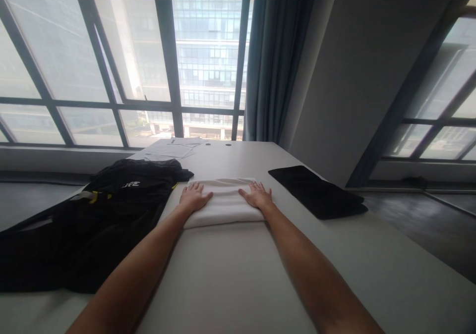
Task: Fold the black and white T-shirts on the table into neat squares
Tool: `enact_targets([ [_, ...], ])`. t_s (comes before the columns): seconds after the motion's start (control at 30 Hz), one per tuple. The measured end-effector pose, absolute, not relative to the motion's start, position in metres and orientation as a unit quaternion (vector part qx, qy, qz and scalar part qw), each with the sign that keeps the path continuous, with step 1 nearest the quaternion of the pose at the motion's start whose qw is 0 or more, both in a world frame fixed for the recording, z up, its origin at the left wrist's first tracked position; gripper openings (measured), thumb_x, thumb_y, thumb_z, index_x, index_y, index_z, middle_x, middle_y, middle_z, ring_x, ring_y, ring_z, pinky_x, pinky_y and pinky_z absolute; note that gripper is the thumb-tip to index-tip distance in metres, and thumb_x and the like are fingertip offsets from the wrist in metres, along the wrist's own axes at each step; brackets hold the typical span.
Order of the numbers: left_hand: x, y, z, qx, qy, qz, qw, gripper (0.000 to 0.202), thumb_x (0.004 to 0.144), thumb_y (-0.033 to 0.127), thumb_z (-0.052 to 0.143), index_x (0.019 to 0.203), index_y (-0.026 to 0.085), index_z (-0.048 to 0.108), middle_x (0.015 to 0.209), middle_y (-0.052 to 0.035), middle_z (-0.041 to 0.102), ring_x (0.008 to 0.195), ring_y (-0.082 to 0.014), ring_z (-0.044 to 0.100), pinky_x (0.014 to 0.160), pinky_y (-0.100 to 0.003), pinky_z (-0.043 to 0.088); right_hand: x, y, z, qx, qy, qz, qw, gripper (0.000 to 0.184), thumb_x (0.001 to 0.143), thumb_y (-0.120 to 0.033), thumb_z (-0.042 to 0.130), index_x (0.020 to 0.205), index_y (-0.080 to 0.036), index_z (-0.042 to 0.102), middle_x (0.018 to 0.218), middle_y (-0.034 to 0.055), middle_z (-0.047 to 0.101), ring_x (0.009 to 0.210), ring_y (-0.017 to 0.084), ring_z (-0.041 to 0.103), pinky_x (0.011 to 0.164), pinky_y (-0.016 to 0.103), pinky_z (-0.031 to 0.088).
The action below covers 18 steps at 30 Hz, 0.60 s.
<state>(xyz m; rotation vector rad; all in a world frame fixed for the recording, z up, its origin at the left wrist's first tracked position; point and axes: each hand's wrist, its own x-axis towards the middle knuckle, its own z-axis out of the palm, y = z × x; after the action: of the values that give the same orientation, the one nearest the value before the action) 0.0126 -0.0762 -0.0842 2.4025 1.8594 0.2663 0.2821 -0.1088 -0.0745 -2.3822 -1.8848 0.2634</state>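
Observation:
A folded white cloth (pixel 225 202) lies flat on the white table (pixel 238 274) straight ahead of me. My left hand (pixel 194 196) rests palm down on the cloth's left end, fingers stretched out. On its right end my right hand (pixel 256 195) presses flat in the same way, fingers spread. Neither hand grips anything.
A heap of black clothing (pixel 96 215) with yellow trim covers the table's left side. A folded black garment (pixel 316 190) lies at the right. Loose papers (pixel 174 148) sit at the far edge by the windows. A blue curtain (pixel 275 56) hangs behind.

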Motion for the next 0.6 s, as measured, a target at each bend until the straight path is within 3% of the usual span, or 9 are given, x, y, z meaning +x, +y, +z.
enact_targets([
  [0.23,0.026,-0.104,-0.070,0.793,0.604,0.082,0.006,0.069,0.096,0.059,0.029,0.147,0.015,0.046,0.161,-0.0171,0.029,0.150,-0.0347,0.022,0.118,-0.058,0.017,0.283,-0.119,-0.074,-0.816,-0.575,0.028,0.053,0.080,0.096,-0.065,0.023,0.155,-0.012,0.034,0.160,0.0212,0.027,0.140,0.037,0.036,0.115,0.060,0.013],
  [0.33,0.033,-0.126,-0.070,0.852,0.517,0.077,0.027,0.069,0.096,0.063,0.029,0.147,0.020,0.047,0.161,-0.0132,0.030,0.150,-0.0344,0.023,0.117,-0.060,0.017,0.287,-0.124,-0.074,-0.811,-0.580,0.061,0.037,0.081,0.095,-0.066,0.022,0.158,-0.015,0.027,0.163,0.0183,0.020,0.145,0.037,0.029,0.114,0.058,0.017],
  [0.43,0.031,-0.145,-0.076,0.885,0.455,0.084,0.048,0.068,0.097,0.064,0.028,0.148,0.024,0.046,0.161,-0.0092,0.031,0.151,-0.0305,0.021,0.119,-0.056,0.015,0.295,-0.133,-0.077,-0.798,-0.594,0.097,0.032,0.085,0.094,-0.070,0.020,0.160,-0.018,0.016,0.166,0.0140,0.008,0.150,0.034,0.015,0.116,0.056,0.016],
  [0.6,0.011,-0.155,-0.080,0.886,0.451,0.087,0.056,0.071,0.095,0.067,0.030,0.150,0.024,0.044,0.162,-0.0076,0.029,0.151,-0.0293,0.020,0.121,-0.048,0.016,0.307,-0.154,-0.086,-0.769,-0.633,0.076,0.049,0.082,0.096,-0.069,0.019,0.160,-0.017,0.017,0.166,0.0143,0.013,0.152,0.027,0.013,0.119,0.048,0.011],
])
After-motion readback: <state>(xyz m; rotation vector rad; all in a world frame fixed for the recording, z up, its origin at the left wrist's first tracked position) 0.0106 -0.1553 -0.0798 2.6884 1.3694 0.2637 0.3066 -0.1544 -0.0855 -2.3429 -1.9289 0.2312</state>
